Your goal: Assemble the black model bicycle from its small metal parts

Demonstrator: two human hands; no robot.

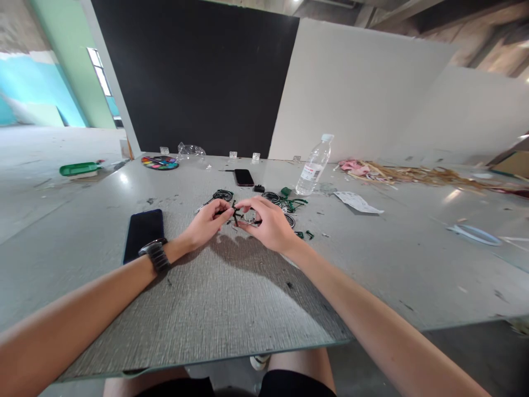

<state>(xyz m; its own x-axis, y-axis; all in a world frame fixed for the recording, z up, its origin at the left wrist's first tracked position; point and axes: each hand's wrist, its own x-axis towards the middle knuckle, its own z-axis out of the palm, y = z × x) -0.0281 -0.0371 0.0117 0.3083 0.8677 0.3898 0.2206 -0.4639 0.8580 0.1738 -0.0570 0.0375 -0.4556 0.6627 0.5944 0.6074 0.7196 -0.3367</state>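
Left hand (210, 216) and right hand (268, 219) nearly meet above the grey tabletop (185, 314), both with bent fingers, pinching what we read as one slim, upright small dark part (236, 216). Left thumb and forefinger close at its near side; right forefinger sits by its upper end, right thumb by its lower end. Another dark piece shows under the right fingers; we cannot make out whether it is gripped or lies behind.

Around the hands: miniature bicycle pieces, namely a spoked wheel (223, 194) beyond the left hand, a second wheel (270, 197) beyond the right, a green bicycle frame (294, 204) to the right, and a small green fitting (309, 235) nearer us.

Step in hand, in our judgement: fitting or adjusting the small dark part between the fingertips, with wheels and frame lying loose. The next move seems to call for one steady pinch while the other hand turns or presses, with care not to drop so fine a piece.

Writing: the clear water bottle (316, 165) carries a label with a red patch and a barcode; its brand is too small for us to read. Print on the paper sheet (357, 202) is likewise illegible. Black phone (243, 177) and nearer smartphone (142, 234) both show dark screens, no legible marks
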